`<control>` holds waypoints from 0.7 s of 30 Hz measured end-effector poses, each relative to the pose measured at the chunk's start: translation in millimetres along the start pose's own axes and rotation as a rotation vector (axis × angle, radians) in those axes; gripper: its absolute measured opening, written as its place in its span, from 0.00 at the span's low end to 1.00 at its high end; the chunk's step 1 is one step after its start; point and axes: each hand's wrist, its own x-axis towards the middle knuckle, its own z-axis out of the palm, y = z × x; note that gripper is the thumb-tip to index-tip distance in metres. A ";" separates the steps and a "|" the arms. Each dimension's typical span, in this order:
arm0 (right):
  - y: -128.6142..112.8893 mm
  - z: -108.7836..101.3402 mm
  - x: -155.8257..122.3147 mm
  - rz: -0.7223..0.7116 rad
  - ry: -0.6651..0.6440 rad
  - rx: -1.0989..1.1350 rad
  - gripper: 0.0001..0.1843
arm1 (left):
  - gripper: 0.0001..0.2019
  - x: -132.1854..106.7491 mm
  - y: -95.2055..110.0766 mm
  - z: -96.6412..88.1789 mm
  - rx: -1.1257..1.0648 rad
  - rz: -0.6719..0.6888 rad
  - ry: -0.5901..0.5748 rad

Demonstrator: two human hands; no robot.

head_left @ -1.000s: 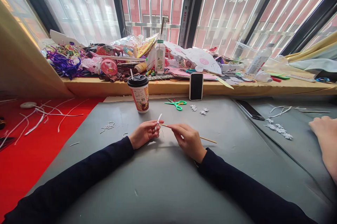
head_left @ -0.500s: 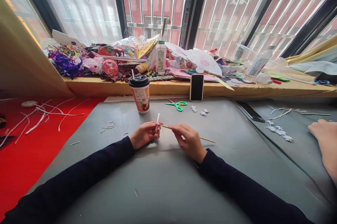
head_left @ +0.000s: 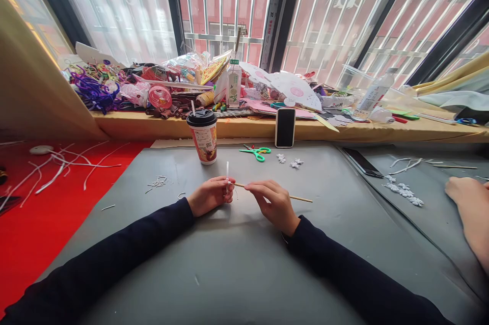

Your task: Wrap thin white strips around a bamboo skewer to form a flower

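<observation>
Item 1, nearest: grey felt-like work mat (head_left: 237, 264), both dark-sleeved forearms laid across it.

Item 2: left hand (head_left: 209, 195), fingers pinched together on a narrow white paper strip (head_left: 227, 172) where it meets the tip of a thin wooden stick (head_left: 300, 198); the free end of the strip stands upright above the fingers.

Item 3: right hand (head_left: 274, 204), fingertips closed on the stick near its left end; the rest of the stick juts out to the right, just above the mat.

Progress, as judged: the strip looks only begun on the stick, most of its length yet unwound; no finished coil shows here.

Item 4: white paper scraps (head_left: 157, 181), left of the hands.

Item 5: small white paper flowers (head_left: 290, 161), apparently completed pieces; green-handled scissors (head_left: 255, 151) just beside them.

Item 6: lidded paper coffee cup (head_left: 202, 136); black phone (head_left: 284, 127) propped upright.

Item 7, right edge: another person's hand (head_left: 468, 208), near further white flowers (head_left: 405, 192).

Item 8, farthest: cluttered wooden window ledge (head_left: 244, 127).
</observation>
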 end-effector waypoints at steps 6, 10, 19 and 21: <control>1.6 1.7 -3.7 -0.061 0.049 -0.088 0.15 | 0.08 -1.3 0.0 -1.4 -0.017 -0.026 -0.054; 1.4 2.6 -5.3 -0.102 0.088 -0.156 0.16 | 0.15 -3.2 0.3 0.8 -0.028 -0.049 -0.058; 0.6 1.4 -3.8 -0.115 0.034 -0.267 0.18 | 0.11 -2.2 4.5 7.5 -0.104 -0.171 -0.153; 0.1 1.6 -3.5 -0.110 0.006 -0.255 0.18 | 0.12 -1.4 4.2 6.8 -0.130 -0.201 -0.170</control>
